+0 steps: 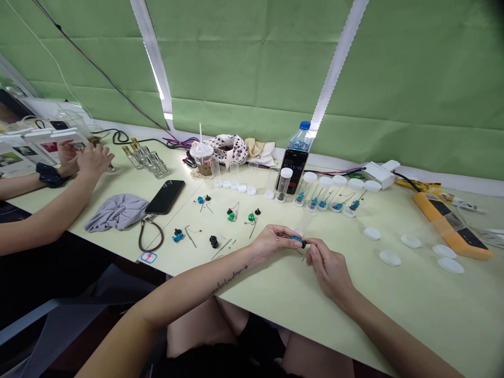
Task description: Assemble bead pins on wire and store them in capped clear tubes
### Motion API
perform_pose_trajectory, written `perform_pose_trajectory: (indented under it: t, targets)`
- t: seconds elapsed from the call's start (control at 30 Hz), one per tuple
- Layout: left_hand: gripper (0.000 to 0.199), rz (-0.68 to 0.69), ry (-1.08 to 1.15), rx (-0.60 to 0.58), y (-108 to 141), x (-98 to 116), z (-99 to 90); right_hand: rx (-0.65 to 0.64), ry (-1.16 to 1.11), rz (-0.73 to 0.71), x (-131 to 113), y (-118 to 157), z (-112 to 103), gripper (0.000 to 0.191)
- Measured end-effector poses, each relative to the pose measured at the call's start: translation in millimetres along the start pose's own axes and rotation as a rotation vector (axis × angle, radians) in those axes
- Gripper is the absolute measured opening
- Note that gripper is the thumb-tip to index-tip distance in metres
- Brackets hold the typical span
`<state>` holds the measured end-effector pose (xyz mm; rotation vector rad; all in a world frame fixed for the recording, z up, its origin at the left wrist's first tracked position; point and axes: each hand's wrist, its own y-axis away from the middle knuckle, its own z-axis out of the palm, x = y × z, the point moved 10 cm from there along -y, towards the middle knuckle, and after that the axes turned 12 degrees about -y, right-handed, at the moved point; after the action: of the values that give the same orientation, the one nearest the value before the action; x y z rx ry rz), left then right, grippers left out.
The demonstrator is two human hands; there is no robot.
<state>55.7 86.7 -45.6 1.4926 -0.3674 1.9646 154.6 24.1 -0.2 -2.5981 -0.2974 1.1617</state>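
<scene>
Between the fingers of my left hand [272, 244] is a small blue metal part [296, 239], with thin wire-like pieces close to it. Its black round end [303, 244] is pinched by my right hand [329, 269]. The exact kind of part cannot be made out. Left of my hands lie a green part [251, 217], a black part [213, 241] and a blue part [178, 236], along with thin bent metal keys such as the hex key [191, 237]. Behind my hands, several clear tubes with white caps hold blue parts, among them one tube [310, 190].
Loose white caps [389, 258] lie at right, near an orange device [452, 226]. A phone showing a timer [292, 170] leans before a water bottle [300, 137]. A dark phone [165, 197] and grey cloth [118, 211] lie left. Another person's hands [92, 157] work by glass bottles [145, 159].
</scene>
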Motion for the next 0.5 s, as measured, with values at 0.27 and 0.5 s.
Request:
perform_pose_trajectory:
  t: [0.27, 0.5]
  targets:
    - [0.039, 0.009, 0.002, -0.012, -0.4, -0.1, 0.3, -0.012, 0.028, 0.006, 3.0, 0.0, 2.8, 0.031]
    - [0.038, 0.004, 0.023, -0.024, 1.1, 2.0, 1.7, 0.011, -0.015, 0.048, 0.1, 0.4, -1.9, 0.033]
